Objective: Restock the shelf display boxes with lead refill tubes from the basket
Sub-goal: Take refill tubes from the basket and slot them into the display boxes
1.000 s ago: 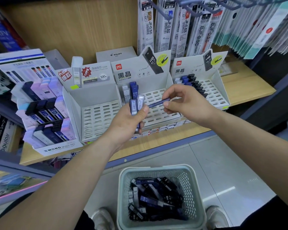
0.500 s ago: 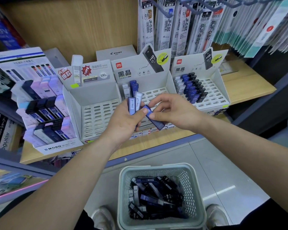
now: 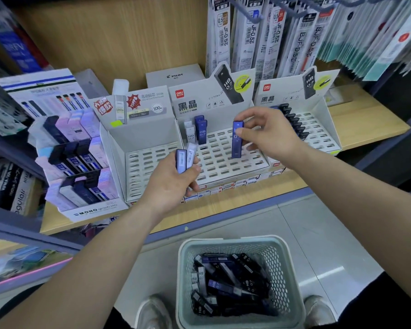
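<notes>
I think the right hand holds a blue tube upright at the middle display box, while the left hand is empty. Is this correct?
Not quite. In the head view the left hand is not empty: it grips two tubes. The right hand does hold the blue tube upright at the middle display box.

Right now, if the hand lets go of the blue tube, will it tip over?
Probably not: the blue tube stands upright, its foot at a slot of the middle display box, likely steadying it. It seems stiff and light: the right hand just pinches it.
</notes>
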Demonstrator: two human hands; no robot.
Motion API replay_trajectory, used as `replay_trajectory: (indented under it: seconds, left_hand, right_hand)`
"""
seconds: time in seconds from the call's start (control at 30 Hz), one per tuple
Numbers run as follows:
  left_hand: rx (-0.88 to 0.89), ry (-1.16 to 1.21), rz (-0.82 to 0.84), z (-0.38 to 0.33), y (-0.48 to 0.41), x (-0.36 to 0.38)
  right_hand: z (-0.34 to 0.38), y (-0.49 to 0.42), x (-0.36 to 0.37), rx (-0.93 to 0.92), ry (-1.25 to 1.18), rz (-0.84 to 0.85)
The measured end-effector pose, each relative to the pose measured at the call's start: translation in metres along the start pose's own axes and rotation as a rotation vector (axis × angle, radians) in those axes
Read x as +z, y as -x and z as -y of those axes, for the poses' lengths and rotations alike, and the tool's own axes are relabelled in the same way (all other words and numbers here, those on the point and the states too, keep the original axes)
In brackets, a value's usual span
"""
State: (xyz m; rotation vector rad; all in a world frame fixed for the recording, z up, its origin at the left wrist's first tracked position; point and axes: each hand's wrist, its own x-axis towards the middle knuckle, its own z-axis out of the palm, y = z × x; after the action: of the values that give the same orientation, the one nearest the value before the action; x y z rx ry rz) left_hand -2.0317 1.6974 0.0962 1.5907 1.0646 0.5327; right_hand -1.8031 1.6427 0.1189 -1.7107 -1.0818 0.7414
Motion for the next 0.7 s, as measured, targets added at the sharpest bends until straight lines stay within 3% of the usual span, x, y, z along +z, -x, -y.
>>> replay_trajectory:
  seconds: [0.3,0.7]
  left_hand:
    - [-0.032,0.132,0.097,-0.026,-0.014,0.041]
    - [-0.072,0.104,0.191,-0.041,-0.021,0.085]
  right_hand:
    - [-0.004,0.007,-0.079,-0.078,0.044,-0.261]
    - [-0.048,0.032,-0.110,-0.074,0.459,-0.063]
